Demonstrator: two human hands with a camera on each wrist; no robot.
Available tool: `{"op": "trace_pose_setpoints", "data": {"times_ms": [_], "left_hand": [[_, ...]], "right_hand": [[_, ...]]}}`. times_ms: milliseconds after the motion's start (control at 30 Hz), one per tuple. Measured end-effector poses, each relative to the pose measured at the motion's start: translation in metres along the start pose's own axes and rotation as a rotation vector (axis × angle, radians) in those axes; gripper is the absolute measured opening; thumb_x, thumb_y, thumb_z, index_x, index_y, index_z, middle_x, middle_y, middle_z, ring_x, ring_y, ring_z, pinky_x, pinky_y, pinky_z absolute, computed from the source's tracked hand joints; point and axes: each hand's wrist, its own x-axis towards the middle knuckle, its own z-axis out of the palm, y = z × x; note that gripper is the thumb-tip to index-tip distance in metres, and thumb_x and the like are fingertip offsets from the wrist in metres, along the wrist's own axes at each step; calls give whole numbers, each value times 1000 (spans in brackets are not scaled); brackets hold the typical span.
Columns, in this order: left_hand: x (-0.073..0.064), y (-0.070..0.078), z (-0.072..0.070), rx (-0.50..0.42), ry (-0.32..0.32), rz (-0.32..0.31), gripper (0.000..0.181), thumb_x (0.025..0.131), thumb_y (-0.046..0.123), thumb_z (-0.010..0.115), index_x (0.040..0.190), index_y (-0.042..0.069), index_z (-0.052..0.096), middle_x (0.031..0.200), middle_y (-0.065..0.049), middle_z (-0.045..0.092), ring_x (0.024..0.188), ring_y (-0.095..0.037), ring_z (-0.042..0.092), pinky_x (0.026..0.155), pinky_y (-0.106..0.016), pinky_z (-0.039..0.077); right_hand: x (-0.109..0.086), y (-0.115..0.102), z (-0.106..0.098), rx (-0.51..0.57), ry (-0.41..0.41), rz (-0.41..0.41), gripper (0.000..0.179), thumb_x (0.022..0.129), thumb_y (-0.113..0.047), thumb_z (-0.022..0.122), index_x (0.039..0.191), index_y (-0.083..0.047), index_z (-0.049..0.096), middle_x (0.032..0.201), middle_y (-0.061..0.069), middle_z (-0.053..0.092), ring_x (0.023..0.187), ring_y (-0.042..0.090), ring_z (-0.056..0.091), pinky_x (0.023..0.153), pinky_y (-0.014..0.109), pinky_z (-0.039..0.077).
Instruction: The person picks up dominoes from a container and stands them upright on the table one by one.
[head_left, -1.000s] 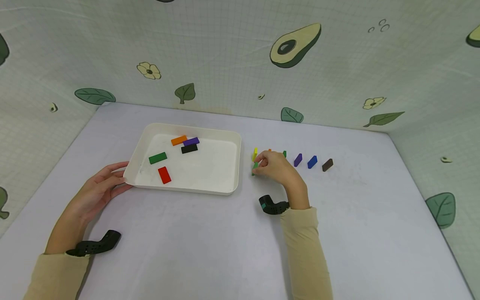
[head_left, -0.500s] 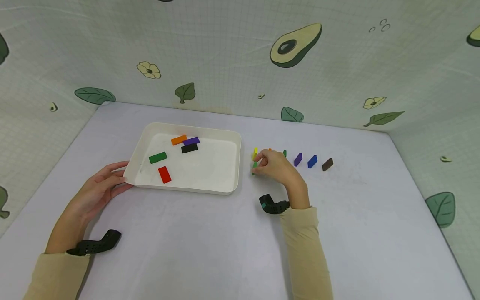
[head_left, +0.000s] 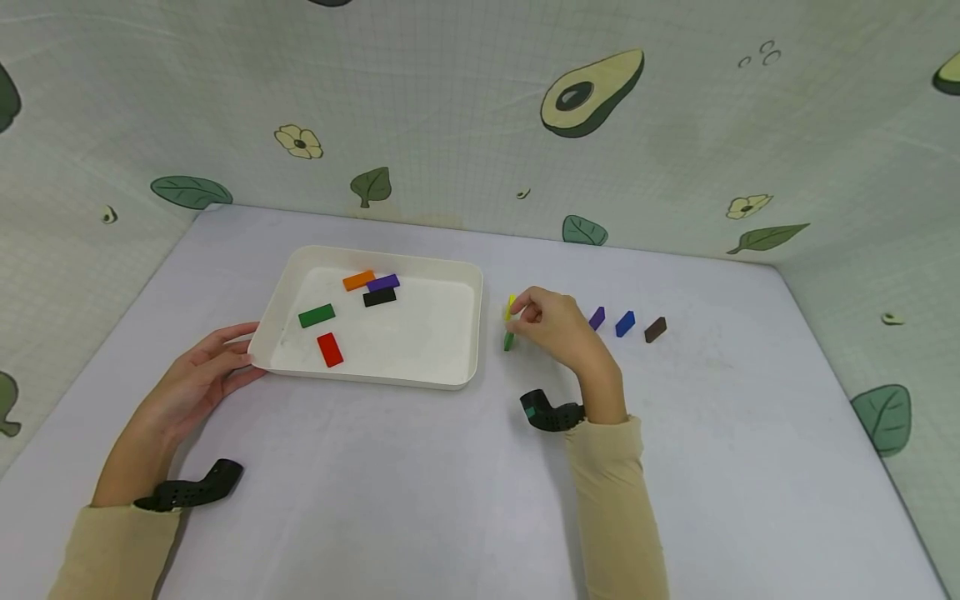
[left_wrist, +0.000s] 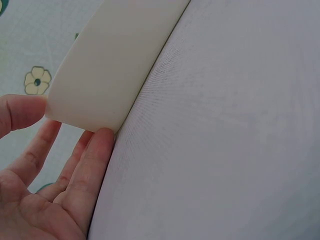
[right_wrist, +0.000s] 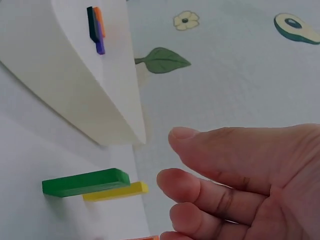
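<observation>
Table (head_left: 390, 483): bright, soft light
Sleeves (head_left: 618, 517): soft gray shadows beside them
Cloth wall (head_left: 450, 92): a bit darker
Green block (right_wrist: 82, 184): faint shadow below
Left wrist view: dim and gray

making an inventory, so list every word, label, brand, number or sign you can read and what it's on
None: no text readable in any view.
White rectangular tray: no lettering shows.
Coloured rectangular blocks: likewise none.
Pale patterned cloth backdrop: only printed avocados, leaves and flowers.
Black wrist-worn cameras: any marking is too small to read.
</observation>
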Motion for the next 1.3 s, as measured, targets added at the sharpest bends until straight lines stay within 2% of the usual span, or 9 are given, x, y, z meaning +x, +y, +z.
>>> {"op": "trace_pose_setpoints", "data": {"times_ms": [267,700,1100,1300], "left_hand": [[0,0,-1,-4,-7,2,36,95,-3,45,127,14,47,112,2,64,97,-10,66,82,-23,55],[0,-2,0,-5,-5,-1,36,95,-3,45,126,14,48,112,3,64,97,-10,66,83,-23,55],[0,-1,0,-12,-15,7,37,95,-3,45,127,14,48,112,3,64,97,-10,66,83,-23,55],[0,-2,-1,5,-3,2,36,95,-2,46,127,15,47,112,3,63,97,-10,66,83,-23,55]], "right_hand": [[-3,-17,10,55,62,-104,12,91,-18,60,97,-8,60,85,5,60,78,18,53,65,25,47],[0,-48,56,31,28,-274,10,90,-15,60,97,-8,61,75,2,57,71,14,51,62,20,44],[5,-58,98,109,56,-359,15,88,-14,63,100,-5,60,82,4,57,76,14,52,65,14,46],[5,-64,114,129,47,-355,18,88,-14,64,102,-4,60,84,5,57,78,15,54,64,11,45]]}}
